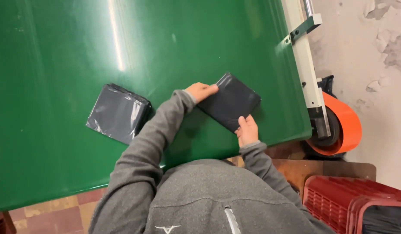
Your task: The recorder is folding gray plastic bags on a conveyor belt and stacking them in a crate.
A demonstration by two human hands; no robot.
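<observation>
Head view: both hands press a folded black bag point(230, 102) flat on the green desk point(57, 52), left hand point(201, 91) at its ten o'clock edge, right hand point(247, 129) at five o'clock, pinning the fold. Bag stack point(118, 112) lies at nine o'clock.

We note bright overhead light: a long glare streak on the green table point(57, 65); soft shadows under the arms; focus sharp throughout.
</observation>
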